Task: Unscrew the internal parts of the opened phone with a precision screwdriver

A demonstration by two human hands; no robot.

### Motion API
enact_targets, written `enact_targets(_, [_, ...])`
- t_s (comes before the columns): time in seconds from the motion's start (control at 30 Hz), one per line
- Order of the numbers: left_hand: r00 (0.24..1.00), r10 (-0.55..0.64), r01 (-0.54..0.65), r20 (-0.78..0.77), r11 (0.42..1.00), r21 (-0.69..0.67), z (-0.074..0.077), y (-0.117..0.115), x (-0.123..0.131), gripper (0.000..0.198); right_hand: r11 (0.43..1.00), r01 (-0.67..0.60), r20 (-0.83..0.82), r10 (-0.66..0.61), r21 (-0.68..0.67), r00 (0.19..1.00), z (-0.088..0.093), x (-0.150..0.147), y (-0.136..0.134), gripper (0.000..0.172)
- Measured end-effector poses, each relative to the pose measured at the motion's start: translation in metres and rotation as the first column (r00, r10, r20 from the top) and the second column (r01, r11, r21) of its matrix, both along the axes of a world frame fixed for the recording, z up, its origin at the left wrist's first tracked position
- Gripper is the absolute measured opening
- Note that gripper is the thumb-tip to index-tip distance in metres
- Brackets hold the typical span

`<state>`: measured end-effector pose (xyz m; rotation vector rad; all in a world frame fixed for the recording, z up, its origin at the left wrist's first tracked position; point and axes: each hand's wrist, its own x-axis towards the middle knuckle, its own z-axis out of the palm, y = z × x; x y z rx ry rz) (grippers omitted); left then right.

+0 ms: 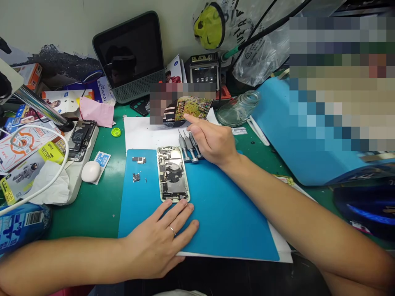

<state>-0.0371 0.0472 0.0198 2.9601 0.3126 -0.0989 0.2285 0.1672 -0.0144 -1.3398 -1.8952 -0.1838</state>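
Observation:
A smartphone body (180,190) with its insides exposed lies on the blue mat (228,205). My left hand (163,234) rests palm down at its lower edge, fingers spread and fingertips by the frame. My right hand (212,139) reaches past the phone with its index finger stretched out and the other fingers curled. That fingertip is at a tilted screen (199,107) with a colourful circuit-board picture, partly blurred out. Several grey precision screwdrivers (188,149) lie beneath the right hand. Small phone parts (139,160) and a little board piece (136,177) lie left of the phone.
A dark smart display (132,57) stands at the back. At left are a second opened phone (80,139), a white earbud case (90,171) and boxes. A glass jar (239,109) lies tilted behind the right hand, near white tweezers (258,130).

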Motion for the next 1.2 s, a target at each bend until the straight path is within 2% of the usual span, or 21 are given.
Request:
enact_targets(0.13, [1.0, -0.002, 0.002, -0.001, 1.0, -0.002, -0.001, 0.0009, -0.0001, 0.065, 0.999, 0.037, 0.026, -0.037, 0.004, 0.999, -0.0019, 0.0007, -0.0002, 0.039])
enact_targets(0.3, [1.0, 0.008, -0.008, 0.006, 1.0, -0.001, -0.0024, 0.0012, 0.0001, 0.066, 0.999, 0.014, 0.017, -0.015, 0.053, 1.0, -0.0016, 0.0004, 0.0, 0.037])
enact_targets(0.7, [1.0, 0.006, -0.006, 0.008, 1.0, -0.003, -0.0014, 0.0005, -0.0002, 0.065, 0.999, 0.029, -0.015, -0.029, 0.032, 0.999, -0.0016, 0.0002, -0.0007, 0.036])
enact_targets(0.9, [1.0, 0.003, -0.003, 0.001, 1.0, -0.009, 0.0002, 0.0001, 0.0007, 0.064, 0.997, 0.069, 0.008, -0.069, -0.037, 0.998, -0.0002, 0.0002, -0.0015, 0.039])
enact_targets(1.2, [1.0, 0.005, -0.005, -0.004, 1.0, -0.006, 0.0004, 0.0013, 0.0, 0.065, 0.996, 0.081, 0.006, -0.08, -0.034, 0.997, 0.0008, -0.0003, -0.0014, 0.042])
